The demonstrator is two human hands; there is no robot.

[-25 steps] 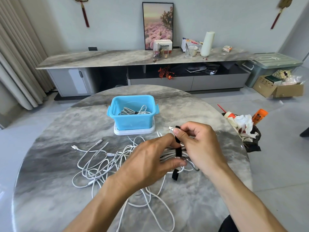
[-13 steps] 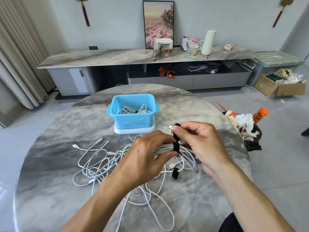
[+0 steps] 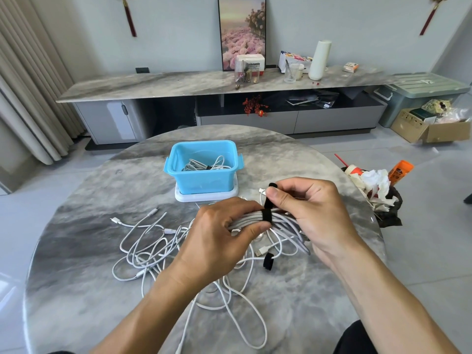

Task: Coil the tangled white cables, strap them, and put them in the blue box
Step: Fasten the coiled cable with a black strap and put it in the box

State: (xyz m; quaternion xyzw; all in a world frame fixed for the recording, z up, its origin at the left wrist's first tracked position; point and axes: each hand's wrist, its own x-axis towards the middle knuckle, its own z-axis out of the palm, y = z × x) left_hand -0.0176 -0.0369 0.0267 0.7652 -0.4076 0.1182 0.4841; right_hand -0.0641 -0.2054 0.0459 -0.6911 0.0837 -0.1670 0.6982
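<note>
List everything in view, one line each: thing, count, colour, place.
coiled cable bundle: one, white, held between both hands above the table
hook-and-loop strap: one, black, wrapped round the bundle, free end pinched
spare rolled strap: one, black, on the table under the bundle
loose tangled cables: several, white, on the table, left and near
plastic box: one, blue, table centre, holding a strapped white coil
lid: one, white, under the box
round marble table: one, grey
framed flower picture: one, pink, on the far sideboard
cardboard box: one, brown, floor right
left hand: grips the bundle
right hand: pinches the strap end
</note>
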